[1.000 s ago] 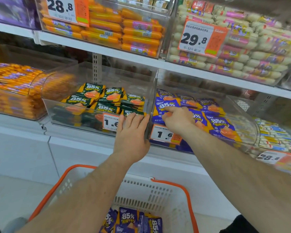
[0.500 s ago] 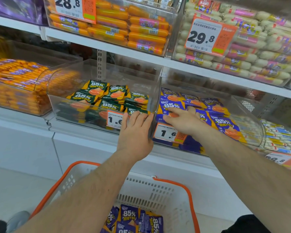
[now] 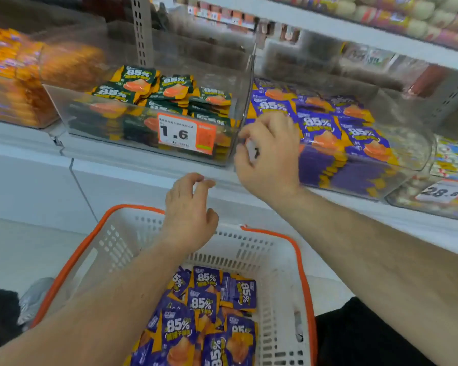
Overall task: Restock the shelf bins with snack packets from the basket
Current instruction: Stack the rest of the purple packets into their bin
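Restocking part-done: purple snack packets (image 3: pixel 325 133) fill right clear bin (image 3: pixel 407 143) at shelf front edge; many purple packets (image 3: pixel 204 313) remain in orange-rimmed basket (image 3: pixel 283 260). Left hand (image 3: pixel 188 215) empty, fingers loosely curled, above basket's far rim. Right hand (image 3: pixel 267 157) curled at bin's front-left corner; grip unclear.

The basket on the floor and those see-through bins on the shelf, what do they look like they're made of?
The basket looks like moulded plastic: matt white walls pierced with rows of slots, under an orange rim. The bin of green packets and the bin of purple packets look like clear rigid plastic, probably acrylic, since the packets show straight through the glossy walls; the blur leaves glass not quite ruled out.
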`<state>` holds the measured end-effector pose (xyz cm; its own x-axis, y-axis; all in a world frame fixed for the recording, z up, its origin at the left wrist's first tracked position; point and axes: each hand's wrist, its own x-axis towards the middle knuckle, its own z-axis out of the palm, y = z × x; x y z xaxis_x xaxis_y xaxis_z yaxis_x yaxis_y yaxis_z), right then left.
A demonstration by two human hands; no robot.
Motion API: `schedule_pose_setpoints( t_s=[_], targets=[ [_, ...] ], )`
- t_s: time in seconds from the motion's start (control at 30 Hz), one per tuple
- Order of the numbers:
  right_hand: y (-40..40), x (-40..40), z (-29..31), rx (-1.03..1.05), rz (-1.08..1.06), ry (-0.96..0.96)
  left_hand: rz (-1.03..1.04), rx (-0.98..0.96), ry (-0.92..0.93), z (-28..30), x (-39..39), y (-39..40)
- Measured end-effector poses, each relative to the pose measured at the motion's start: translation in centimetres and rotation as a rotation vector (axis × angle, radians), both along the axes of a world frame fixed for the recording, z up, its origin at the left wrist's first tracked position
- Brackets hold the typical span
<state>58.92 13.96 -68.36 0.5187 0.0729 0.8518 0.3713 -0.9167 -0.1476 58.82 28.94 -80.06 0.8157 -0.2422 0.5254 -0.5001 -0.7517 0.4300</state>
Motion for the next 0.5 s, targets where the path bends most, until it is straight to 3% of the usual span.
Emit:
schedule_pose_setpoints(
  t_s=[0.03, 0.1, 0.2, 0.27, 0.33, 0.4, 0.5],
  targets=[
    [1.0, -0.3, -2.2, 0.024, 0.080, 0.053, -0.032, 0.004, 0.136, -1.3, -0.5, 0.4],
    [2.8, -1.2, -7.1, 0.213, 0.109, 0.333, -0.076, 0.017, 0.489, -3.2, -1.7, 0.9],
    [3.9, -3.2, -16.3, 0.556, -0.127, 0.957, -0.084, 0.163, 0.867, -6.1, -2.7, 1.9],
    [3.8, -4.8, -22.4, 0.540, -0.222, 1.338, -0.078, 0.186, 0.974, -7.5, -3.1, 2.8],
    [3.2, -6.3, -26.8, 0.460, -0.230, 1.576, -0.049, 0.187, 1.012, -8.7, -3.0, 3.5],
    [2.7, -7.4, -29.1, 0.452, -0.213, 1.723, -0.024, 0.188, 1.025, -9.5, -2.5, 4.0],
    [1.7, -7.8, -30.9, 0.399, -0.209, 1.784, -0.010, 0.182, 1.042, -10.9, -1.8, 4.1]
  ],
)
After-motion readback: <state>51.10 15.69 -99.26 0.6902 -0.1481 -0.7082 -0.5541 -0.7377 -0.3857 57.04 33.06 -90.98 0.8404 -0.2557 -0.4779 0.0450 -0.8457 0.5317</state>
